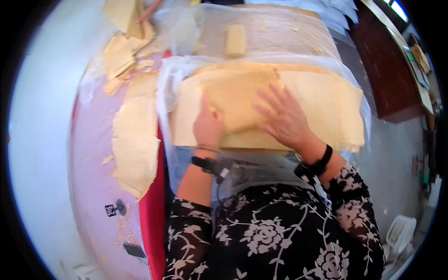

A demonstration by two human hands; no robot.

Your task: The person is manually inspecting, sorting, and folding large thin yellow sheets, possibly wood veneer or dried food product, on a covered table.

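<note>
A stack of pale yellow sheets (326, 107) that look like tofu skin lies in front of me on clear plastic. In the middle of the stack rests a folded tofu skin bundle (240, 95), deeper yellow than the sheets. At its left end my left hand (209, 126) is closed, fingers curled on the bundle's edge and thumb pointing away from me. My right hand (284, 116) lies open near the bundle's right end, fingers spread and slightly blurred. What is under the left fingers is hidden.
Beyond the stack, a finished-looking yellow roll (236, 41) sits on a plastic-covered surface. On the left table are a long loose sheet (136, 140), torn pieces (122, 53), a phone (134, 250) and a small stand (120, 207). Another person's hand (148, 11) shows far left. A white basket (401, 233) stands lower right.
</note>
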